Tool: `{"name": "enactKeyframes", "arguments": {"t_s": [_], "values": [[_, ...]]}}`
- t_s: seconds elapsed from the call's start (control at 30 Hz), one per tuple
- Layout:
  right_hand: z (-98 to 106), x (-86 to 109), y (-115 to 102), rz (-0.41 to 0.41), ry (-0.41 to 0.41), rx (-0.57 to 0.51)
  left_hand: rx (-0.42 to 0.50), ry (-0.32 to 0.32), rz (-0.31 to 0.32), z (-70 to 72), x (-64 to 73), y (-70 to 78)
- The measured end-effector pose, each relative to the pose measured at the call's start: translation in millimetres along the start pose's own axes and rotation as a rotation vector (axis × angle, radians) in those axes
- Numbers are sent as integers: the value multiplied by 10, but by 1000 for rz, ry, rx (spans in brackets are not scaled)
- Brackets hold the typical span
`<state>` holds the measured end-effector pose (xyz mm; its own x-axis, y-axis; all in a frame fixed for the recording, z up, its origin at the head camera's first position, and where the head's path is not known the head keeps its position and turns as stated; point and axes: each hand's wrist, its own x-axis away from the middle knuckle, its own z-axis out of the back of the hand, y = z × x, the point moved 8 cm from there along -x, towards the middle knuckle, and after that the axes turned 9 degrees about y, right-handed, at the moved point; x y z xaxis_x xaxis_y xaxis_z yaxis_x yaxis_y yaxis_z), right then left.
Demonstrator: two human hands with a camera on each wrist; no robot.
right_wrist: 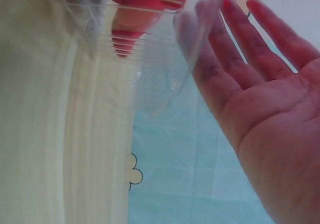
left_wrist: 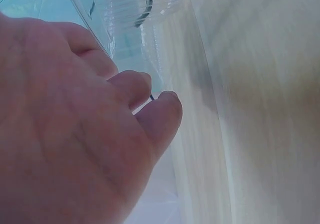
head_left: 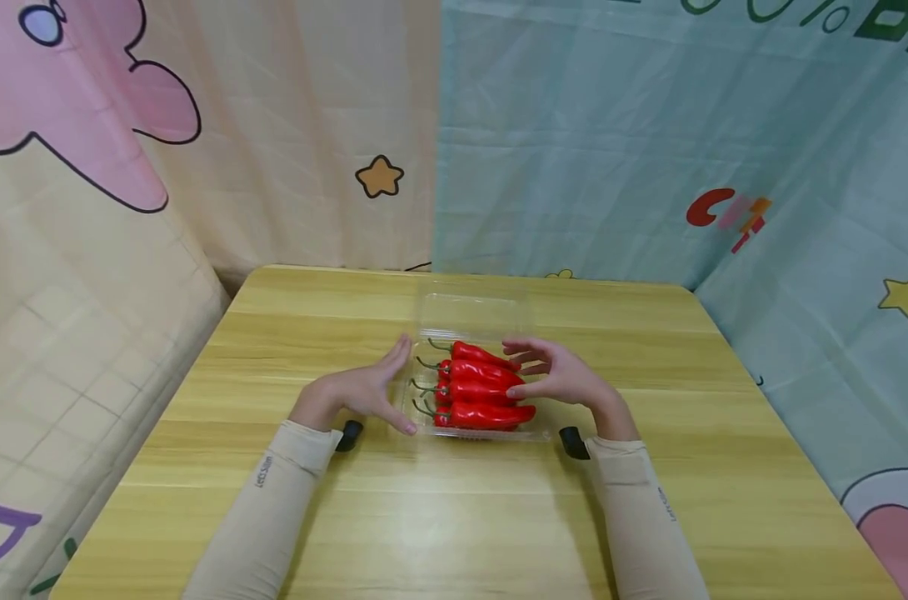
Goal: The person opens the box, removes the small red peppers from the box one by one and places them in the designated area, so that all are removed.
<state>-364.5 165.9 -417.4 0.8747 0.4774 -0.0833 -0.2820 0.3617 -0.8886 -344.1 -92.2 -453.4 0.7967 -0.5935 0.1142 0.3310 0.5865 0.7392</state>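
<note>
Wooden tabletop (head_left: pixel 454 517), curtains behind. Clear plastic box (head_left: pixel 424 412) at tabletop centre, lid open behind. Four red peppers (head_left: pixel 480 392) inside box, stems to left. Left hand (head_left: pixel 367 390) at box's left wall, fingers (head_left: pixel 394 362) straight, together, touching wall. Right hand (head_left: pixel 562 375) at box's right side, fingers (head_left: pixel 525 367) spread, relaxed, over pepper tips.

A light wooden table (head_left: pixel 724 467) with rounded corners filled the lower part of the head view. At ten o'clock hung a cream curtain (head_left: pixel 289 125) with pink shapes and an orange star (head_left: pixel 379 176). From twelve to three o'clock hung a pale green curtain (head_left: pixel 611 142) with yellow stars.
</note>
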Motion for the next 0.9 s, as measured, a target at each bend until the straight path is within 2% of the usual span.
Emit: {"name": "enactKeyframes", "arguments": {"t_s": [0.37,0.7,0.9], "values": [[-87,19,-103,9,-60,121,-12,31,26,14,-14,3],[-184,-5,-49,-57,-73,254,3,26,43,-5,-21,-20],[-270,-28,-22,-51,-122,341,25,24,61,-16,-33,-19]]}}
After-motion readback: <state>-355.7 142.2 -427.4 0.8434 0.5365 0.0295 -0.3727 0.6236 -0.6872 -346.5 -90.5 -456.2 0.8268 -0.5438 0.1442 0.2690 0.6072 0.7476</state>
